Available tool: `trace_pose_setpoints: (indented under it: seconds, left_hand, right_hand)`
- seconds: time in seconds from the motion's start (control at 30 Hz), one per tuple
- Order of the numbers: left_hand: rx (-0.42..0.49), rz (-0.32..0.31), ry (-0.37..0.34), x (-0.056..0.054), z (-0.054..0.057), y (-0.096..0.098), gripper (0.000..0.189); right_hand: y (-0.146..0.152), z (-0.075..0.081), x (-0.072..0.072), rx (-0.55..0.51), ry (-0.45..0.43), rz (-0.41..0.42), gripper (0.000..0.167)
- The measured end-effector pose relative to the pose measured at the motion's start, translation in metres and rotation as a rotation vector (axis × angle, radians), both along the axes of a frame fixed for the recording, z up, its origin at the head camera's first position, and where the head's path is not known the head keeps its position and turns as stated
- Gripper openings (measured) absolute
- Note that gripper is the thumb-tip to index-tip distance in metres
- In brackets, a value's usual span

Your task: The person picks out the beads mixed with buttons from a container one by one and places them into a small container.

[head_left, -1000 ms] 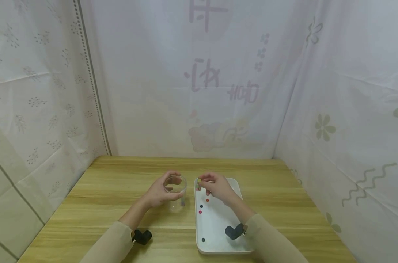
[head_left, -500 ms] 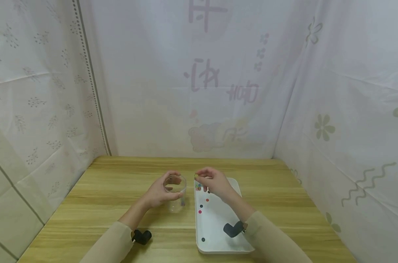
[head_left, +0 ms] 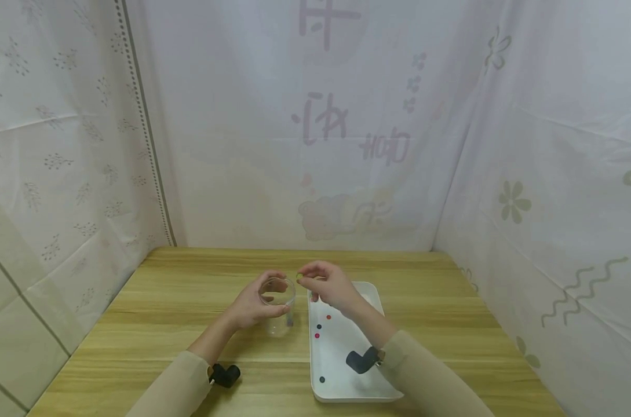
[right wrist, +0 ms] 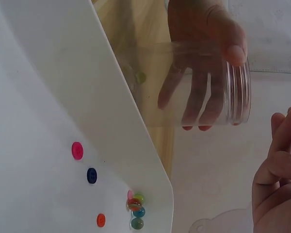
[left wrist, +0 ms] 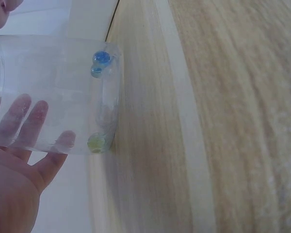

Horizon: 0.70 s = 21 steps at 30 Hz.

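My left hand [head_left: 250, 306] grips a clear plastic jar [left wrist: 53, 63] round its side, thumb and fingers on opposite walls. The jar stands upright on the table, its mouth uncovered. Inside at the bottom lie two blue marbles [left wrist: 101, 58] and a yellow-green marble [left wrist: 97, 142]. Beside the jar's rim, my right hand [head_left: 332, 286] pinches another yellow-green marble [head_left: 299, 277] between thumb and fingertips. In the right wrist view that marble is hidden. Several glass marbles [right wrist: 136, 206] sit together in a corner of the white tray [head_left: 346, 347].
In the tray lie loose buttons: a pink one [right wrist: 77, 150], a dark blue one [right wrist: 91, 175], an orange one [right wrist: 101, 220] and a dark one [head_left: 322, 379] near the front. The wooden table [head_left: 190, 272] is enclosed by patterned curtains [head_left: 232, 145].
My right hand has lifted the yellow-green marble from the tray's far left corner and carried it left, close to the jar's rim. My left hand and the jar have stayed in place.
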<state>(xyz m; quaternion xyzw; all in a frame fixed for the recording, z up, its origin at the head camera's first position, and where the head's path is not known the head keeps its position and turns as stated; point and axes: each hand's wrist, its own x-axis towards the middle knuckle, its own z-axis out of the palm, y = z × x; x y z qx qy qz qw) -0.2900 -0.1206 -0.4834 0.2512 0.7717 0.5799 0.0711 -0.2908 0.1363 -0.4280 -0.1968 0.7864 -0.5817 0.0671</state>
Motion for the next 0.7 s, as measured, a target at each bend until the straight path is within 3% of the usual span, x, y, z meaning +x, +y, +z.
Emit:
trace_pose_setpoints:
  seconds: [0.7]
  left_hand:
    - [-0.019, -0.004, 0.013, 0.001, 0.0, -0.001, 0.068]
  right_hand:
    - [-0.023, -0.002, 0.005, 0.095, 0.058, 0.084, 0.024]
